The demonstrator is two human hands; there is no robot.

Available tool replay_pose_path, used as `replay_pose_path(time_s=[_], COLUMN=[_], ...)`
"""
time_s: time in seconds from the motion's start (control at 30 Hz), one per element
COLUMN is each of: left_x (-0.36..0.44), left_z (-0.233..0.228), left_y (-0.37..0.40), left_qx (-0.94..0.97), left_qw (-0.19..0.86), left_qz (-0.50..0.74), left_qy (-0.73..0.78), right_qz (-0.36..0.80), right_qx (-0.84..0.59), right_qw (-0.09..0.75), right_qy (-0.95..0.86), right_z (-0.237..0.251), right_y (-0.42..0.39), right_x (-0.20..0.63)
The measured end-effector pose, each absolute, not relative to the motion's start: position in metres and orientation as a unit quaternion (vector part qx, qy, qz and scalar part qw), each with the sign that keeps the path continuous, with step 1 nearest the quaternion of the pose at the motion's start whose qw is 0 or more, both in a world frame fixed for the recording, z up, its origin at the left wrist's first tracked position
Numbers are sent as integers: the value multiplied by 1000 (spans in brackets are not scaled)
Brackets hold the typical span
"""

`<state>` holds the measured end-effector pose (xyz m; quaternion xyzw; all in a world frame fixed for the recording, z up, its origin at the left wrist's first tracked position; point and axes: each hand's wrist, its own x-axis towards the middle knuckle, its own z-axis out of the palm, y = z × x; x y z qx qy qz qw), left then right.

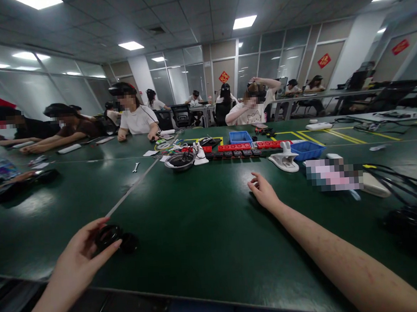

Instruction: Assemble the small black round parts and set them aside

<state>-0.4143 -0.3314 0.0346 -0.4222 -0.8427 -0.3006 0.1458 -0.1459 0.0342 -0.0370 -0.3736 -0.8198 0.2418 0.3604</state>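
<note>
My left hand (78, 253) is at the near left of the green table (198, 213). Its fingers and thumb are closed around a glossy black ring (108, 236). Close against that ring is a second black round piece (129, 243); I cannot tell whether the hand grips it too. My right hand (263, 192) reaches over the middle of the table, fingers loosely bent and apart, with nothing visible in it. More black rings (413, 221) lie in a cluster at the right edge, beside my right forearm.
A small wrench (135, 167) lies left of centre. Ahead are a metal bowl (179, 162), red power strips (236, 147), blue trays (307, 150) and a white clip stand (284, 158). Black cables (390, 178) run along the right. Several people sit around the far and left sides.
</note>
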Motion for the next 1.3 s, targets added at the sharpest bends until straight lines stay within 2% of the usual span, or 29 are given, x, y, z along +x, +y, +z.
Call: replay_pose_path(time_s=[0.13, 0.4, 0.67, 1.1, 1.2, 1.3], left_x=[-409, -408, -412, -419, -410, -391], left_z=[23, 17, 15, 22, 27, 33], left_y=[-339, -337, -327, -324, -323, -319], left_qx=[-362, -402, -426, -468, -470, -440], left_qw=[171, 233, 203, 143, 177, 260], left_qz=[-266, -126, -73, -44, -47, -99], left_qy=[-877, -876, -878, -871, -864, -854], right_qz=[240, 234, 227, 221, 217, 218], right_qx=[-380, -376, -376, -368, -367, -367], right_qw=[377, 376, 367, 362, 366, 371], right_qy=[-810, -814, -820, -828, -827, -825], right_z=[-37, -38, -37, -39, -39, -40], right_y=[34, 35, 33, 36, 36, 35], right_x=[-146, -145, -145, -145, -144, -144])
